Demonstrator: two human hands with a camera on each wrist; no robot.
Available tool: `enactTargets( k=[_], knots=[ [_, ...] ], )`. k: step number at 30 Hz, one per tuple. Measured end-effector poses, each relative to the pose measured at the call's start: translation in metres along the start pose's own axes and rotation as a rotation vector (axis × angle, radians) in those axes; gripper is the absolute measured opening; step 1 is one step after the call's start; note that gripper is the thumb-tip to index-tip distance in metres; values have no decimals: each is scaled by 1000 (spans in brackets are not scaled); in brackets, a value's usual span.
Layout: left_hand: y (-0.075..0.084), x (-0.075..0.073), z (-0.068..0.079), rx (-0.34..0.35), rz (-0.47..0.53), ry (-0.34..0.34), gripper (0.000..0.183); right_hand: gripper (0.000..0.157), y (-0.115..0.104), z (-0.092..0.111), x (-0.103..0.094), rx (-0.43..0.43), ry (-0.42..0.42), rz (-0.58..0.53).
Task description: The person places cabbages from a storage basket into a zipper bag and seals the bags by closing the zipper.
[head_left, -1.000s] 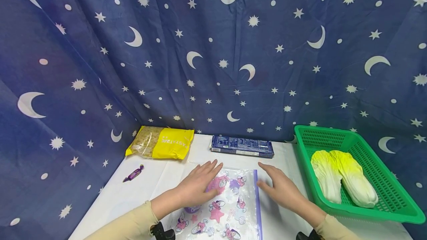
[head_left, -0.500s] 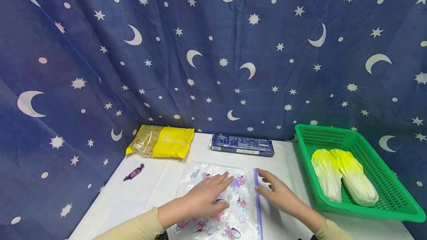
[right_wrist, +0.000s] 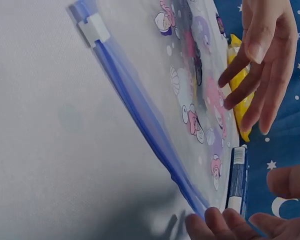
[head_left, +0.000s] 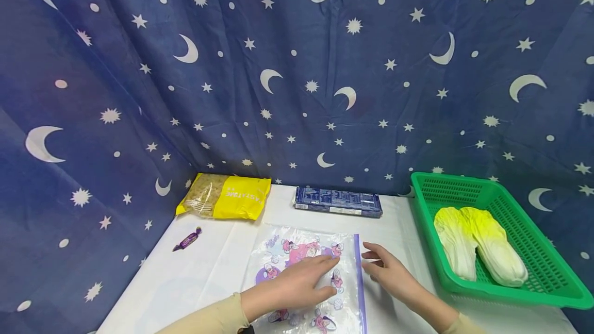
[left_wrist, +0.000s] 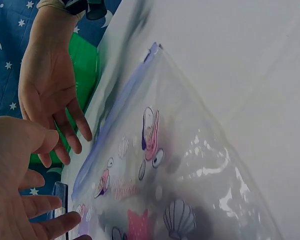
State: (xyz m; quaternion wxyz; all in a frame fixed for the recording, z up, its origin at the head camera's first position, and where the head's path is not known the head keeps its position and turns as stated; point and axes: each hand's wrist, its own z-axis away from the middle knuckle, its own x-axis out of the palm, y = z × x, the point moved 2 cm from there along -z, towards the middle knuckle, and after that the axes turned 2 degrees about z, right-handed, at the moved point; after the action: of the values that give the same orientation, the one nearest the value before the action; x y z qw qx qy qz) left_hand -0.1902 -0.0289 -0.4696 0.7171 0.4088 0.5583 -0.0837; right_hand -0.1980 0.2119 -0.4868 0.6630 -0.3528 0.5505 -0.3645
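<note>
A clear zip bag (head_left: pixel 297 244) printed with pink and purple cartoon figures lies flat on the white table. Along its right side runs a purple zip strip (head_left: pixel 360 282), and the right wrist view shows a white slider (right_wrist: pixel 95 29) near one end of it. Over the middle of the bag my left hand (head_left: pixel 301 282) hovers with its fingers fairly straight, holding nothing. Just right of the strip is my right hand (head_left: pixel 390 274), fingers loosely bent and nothing in them. In the left wrist view a gap shows between the left fingers (left_wrist: pixel 45 205) and the film.
Behind the bag sits a dark blue flat box (head_left: pixel 337 202). A yellow pasta packet (head_left: pixel 241 197) and a purple-wrapped candy (head_left: pixel 187 239) are on the left. At right, a green basket (head_left: pixel 547 259) contains napa cabbage (head_left: pixel 494 246). A blue star-patterned curtain (head_left: pixel 297 92) backs the table.
My left hand has slid to the right and nearer to me over the bag. The right hand came in to the purple strip, then drew back slightly to the right. The bag stays in place.
</note>
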Motion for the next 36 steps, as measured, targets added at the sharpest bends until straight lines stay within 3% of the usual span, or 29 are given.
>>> enactTargets(
  k=[15,25,29,36],
  knots=[
    [13,8,-15,-26,203,-53,63,53,12,6,-7,279,-14,-347],
    [12,13,-21,-79,452,-34,60,51,21,10,-12,374,-65,-395],
    [14,14,-30,-126,415,-12,59,49,23,11,-10,383,-73,-389],
    [20,13,-53,-192,148,6,51,49,23,10,-11,365,-83,-372]
  ],
)
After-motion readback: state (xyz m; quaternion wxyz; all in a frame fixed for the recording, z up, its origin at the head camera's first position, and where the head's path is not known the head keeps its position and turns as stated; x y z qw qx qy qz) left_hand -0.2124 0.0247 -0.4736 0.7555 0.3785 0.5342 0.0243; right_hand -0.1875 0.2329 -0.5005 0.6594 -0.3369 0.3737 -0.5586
